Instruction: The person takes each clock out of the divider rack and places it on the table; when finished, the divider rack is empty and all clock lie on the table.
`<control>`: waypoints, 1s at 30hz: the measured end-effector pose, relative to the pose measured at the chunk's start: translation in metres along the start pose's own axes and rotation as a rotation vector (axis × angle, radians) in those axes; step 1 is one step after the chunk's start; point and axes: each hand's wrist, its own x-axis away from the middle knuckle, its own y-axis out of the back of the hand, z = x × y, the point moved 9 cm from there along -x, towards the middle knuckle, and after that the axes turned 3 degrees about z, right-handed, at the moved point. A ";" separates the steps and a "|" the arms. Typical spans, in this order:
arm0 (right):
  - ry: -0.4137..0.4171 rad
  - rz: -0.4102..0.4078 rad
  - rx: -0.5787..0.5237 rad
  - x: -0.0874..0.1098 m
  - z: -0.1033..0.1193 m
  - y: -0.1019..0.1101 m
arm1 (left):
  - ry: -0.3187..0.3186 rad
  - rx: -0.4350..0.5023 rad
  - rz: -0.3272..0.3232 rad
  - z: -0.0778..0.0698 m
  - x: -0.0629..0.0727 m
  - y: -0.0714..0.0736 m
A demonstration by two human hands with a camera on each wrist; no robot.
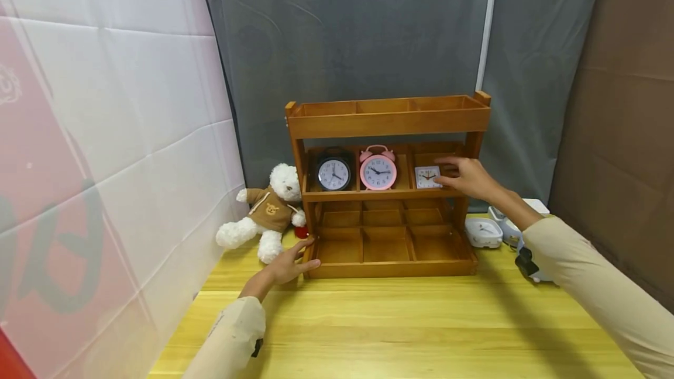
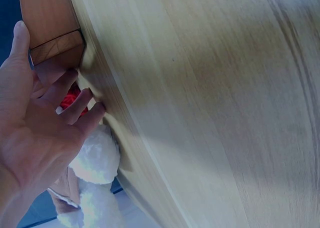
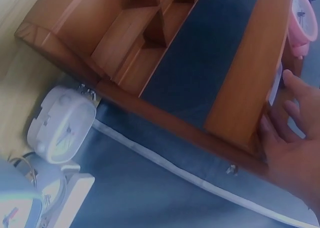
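Observation:
A tiered wooden shelf (image 1: pixel 389 124) stands on the table. Its lower front left corner is held by my left hand (image 1: pixel 286 263), thumb on the front board and fingers curved round the side. My right hand (image 1: pixel 466 175) reaches to the middle tier's right compartment and pinches a small white square clock (image 1: pixel 425 176) at its right edge; the thumb tip overlaps the face. Left of it on that tier stand a pink twin-bell alarm clock (image 1: pixel 378 172) and a black round alarm clock (image 1: pixel 334 174). In the right wrist view my fingers hide most of the square clock.
A white teddy bear (image 1: pixel 271 209) in a brown hoodie leans by the shelf's left side, near a small red thing (image 1: pixel 301 232). A white alarm clock (image 1: pixel 483 233) and several other pale clocks stand at the right. Grey cloth (image 1: pixel 358 28) hangs behind.

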 end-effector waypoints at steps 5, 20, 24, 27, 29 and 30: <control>-0.049 0.027 0.003 -0.006 -0.002 -0.007 | -0.007 0.014 -0.003 -0.001 -0.001 0.000; -0.051 0.020 0.022 -0.007 -0.003 -0.012 | -0.009 0.017 0.005 -0.001 -0.001 -0.001; -0.051 0.007 0.004 -0.004 -0.001 -0.009 | -0.008 0.019 0.006 0.000 -0.001 -0.002; -0.049 0.002 -0.035 -0.003 -0.001 -0.008 | -0.003 0.018 0.004 0.001 -0.001 -0.002; -0.040 -0.003 -0.063 -0.003 -0.001 -0.007 | 0.002 0.014 0.000 0.001 -0.001 -0.001; -0.034 -0.006 -0.072 -0.003 -0.001 -0.007 | 0.003 0.013 -0.001 0.001 -0.001 -0.001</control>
